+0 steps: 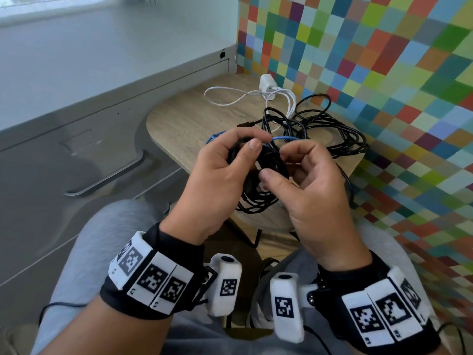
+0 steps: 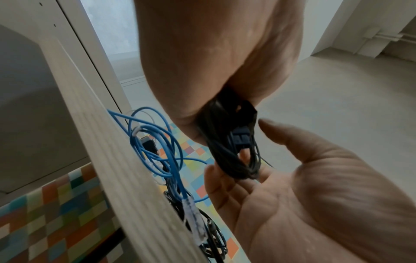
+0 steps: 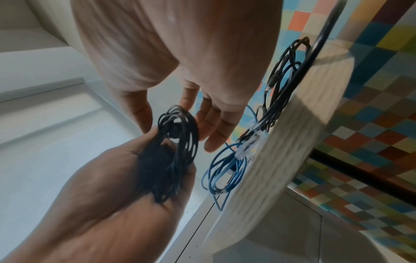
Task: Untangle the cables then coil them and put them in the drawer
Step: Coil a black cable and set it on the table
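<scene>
Black coiled cable (image 1: 258, 172) sits gripped in the left hand (image 1: 217, 180), fingers curled round it, above the table's (image 1: 179, 119) 6 o'clock edge. Right hand (image 1: 312, 190) hovers beside it, fingers relaxed (holding nothing). Blue cable (image 3: 225, 170) and tangled black cables (image 1: 327, 131) lie at 12 o'clock.

A small rounded wooden worktop (image 1: 179, 116) carries a white charger (image 1: 267, 84) with its looped white cable (image 1: 225, 98) at the far edge, a tangle of black cables (image 1: 327, 131) beside it, and a blue cable (image 1: 213, 137).
</scene>
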The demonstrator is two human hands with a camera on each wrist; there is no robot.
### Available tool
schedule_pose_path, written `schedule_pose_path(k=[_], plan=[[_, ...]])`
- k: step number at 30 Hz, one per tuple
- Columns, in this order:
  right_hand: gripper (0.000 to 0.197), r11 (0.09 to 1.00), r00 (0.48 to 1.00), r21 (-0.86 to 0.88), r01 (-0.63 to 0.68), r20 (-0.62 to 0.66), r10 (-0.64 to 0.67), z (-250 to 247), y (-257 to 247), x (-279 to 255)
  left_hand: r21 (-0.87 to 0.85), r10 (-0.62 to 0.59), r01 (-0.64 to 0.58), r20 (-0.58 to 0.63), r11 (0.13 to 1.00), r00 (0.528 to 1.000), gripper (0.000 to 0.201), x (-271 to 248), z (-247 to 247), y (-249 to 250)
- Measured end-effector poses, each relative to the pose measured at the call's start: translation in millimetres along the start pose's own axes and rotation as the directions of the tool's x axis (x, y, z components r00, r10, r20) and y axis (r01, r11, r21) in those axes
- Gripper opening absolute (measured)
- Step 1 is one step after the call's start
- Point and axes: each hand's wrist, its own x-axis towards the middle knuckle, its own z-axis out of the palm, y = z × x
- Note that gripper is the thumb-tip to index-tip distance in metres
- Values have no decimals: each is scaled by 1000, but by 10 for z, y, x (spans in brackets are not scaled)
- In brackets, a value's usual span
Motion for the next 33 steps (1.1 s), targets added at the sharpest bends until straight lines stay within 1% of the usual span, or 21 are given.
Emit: schedule_pose_path(k=[1, 2, 4, 5, 7, 9, 13, 16, 18, 20, 22, 24, 26, 28, 29, 31, 33], plan=[[36, 1000, 1000, -5, 3, -1, -3, 17, 0, -5, -2, 1, -1, 7, 1000, 1000, 18, -5, 5, 4], [38, 1000, 1000, -7, 9, 4, -9, 39, -8, -6, -5, 4, -4, 16, 1000, 1000, 19, -8, 7, 4], [32, 998, 1000, 55, -9, -1, 9, 69, -21, 13, 8, 9, -9, 23, 1000, 1000, 19, -3, -17, -2], [30, 991, 999, 123, -43, -1, 44, 75, -34, 22, 20, 17, -17, 21, 1000, 1000, 19, 1, -29, -1], [31, 958, 991, 255, -132, 42, 125, 73, -30, 37, 18, 25, -26, 14, 999, 1000, 18, 12, -47, -3], [35, 930, 980, 310, -197, 82, 180, 65, -19, 46, -16, 20, -20, 24, 1000, 1000, 18, 15, -41, -8], [42, 927, 965, 274, -255, 132, 226, 31, -33, 61, -77, 5, -3, 36, 997, 999, 17, 13, -34, -4], [47, 911, 944, 280, -304, 216, 249, 3, -65, 65, -129, -42, 47, 40, 990, 998, 19, 19, -69, 22], [47, 878, 934, 344, -332, 249, 256, -4, -77, 66, -163, -61, 76, 97, 984, 993, 24, 16, -104, 50], [49, 820, 929, 450, -354, 272, 252, -16, -90, 68, -197, -60, 97, 188, 976, 980, 33, 9, -135, 84], [54, 768, 936, 541, -343, 261, 235, -55, -91, 82, -189, -58, 106, 241, 976, 969, 42, 14, -162, 92], [55, 744, 954, 600, -296, 229, 195, -107, -102, 100, -135, -72, 101, 205, 986, 976, 42, 36, -193, 82], [55, 747, 966, 614, -255, 203, 162, -148, -120, 118, -34, -73, 79, 155, 996, 985, 36, 56, -218, 71], [54, 780, 971, 581, -232, 190, 147, -157, -130, 133, 42, -72, 66, 149, 997, 986, 32, 54, -212, 60], [53, 790, 971, 568, -232, 185, 152, -151, -128, 134, 51, -80, 73, 151, 996, 985, 32, 50, -202, 51], [48, 782, 968, 571, -250, 179, 178, -129, -117, 128, 29, -112, 109, 161, 994, 981, 32, 40, -184, 35], [35, 777, 966, 574, -259, 175, 193, -111, -112, 117, 18, -144, 143, 162, 990, 976, 31, 34, -175, 23]])
